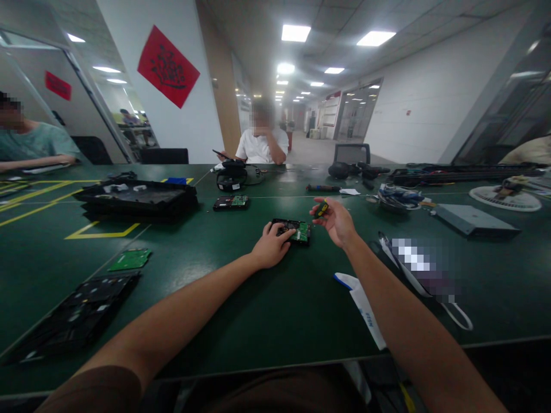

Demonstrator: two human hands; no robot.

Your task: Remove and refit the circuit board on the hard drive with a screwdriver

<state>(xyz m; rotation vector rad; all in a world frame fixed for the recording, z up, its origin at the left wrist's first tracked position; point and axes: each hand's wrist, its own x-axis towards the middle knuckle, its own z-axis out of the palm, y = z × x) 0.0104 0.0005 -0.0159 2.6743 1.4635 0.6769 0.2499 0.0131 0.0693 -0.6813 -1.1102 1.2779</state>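
Observation:
A hard drive (302,232) with a green circuit board lies on the green table in front of me. My left hand (272,245) grips its left side, fingers over the top and thumb along the near edge. Just right of the drive and above the table, my right hand (333,222) is closed around a short yellow-and-black screwdriver (321,209). Its handle shows between the fingers; I cannot make out the tip. A second hard drive (231,202) rests farther back to the left.
Stacked black trays (138,198) stand at left. Nearer are a loose green circuit board (130,259) and black casing (77,315). At right lie a white packet (365,312), a grey metal box (476,220), a cable bundle (398,197) and a white fan grille (503,198). A person (262,143) sits opposite.

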